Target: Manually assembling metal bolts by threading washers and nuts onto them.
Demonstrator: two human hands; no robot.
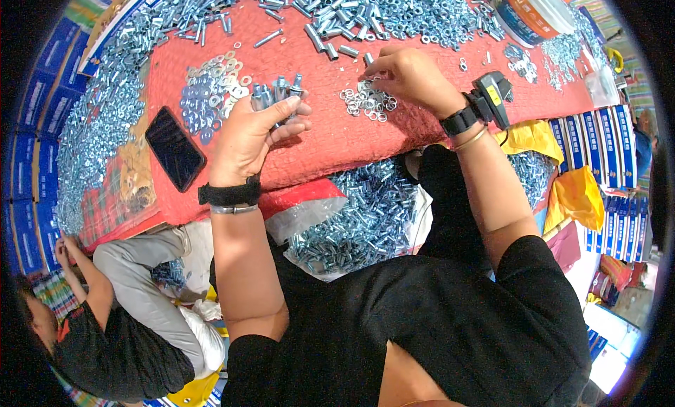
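Observation:
My left hand [264, 129] is closed around a bunch of metal expansion bolts [280, 90], their ends sticking up past the thumb. My right hand [408, 76] hovers at a small pile of ring washers [367, 101], its fingers curled down together at the pile's upper edge. Whatever the right fingertips hold, if anything, is too small to make out. Left of my left hand lies a spread of flat washers [204, 101] on the red cloth [316, 147]. Beyond both hands, loose metal sleeves [348, 51] and a long bolt [268, 37] lie on the cloth.
A black phone [175, 149] lies at the left. Heaps of bolts and nuts [394, 13] line the far side, with a plastic bucket [531, 16] at right. Below the table edge sits a sack of metal parts [358, 217]. Another person [119, 322] sits at lower left. Blue boxes [598, 143] are stacked right.

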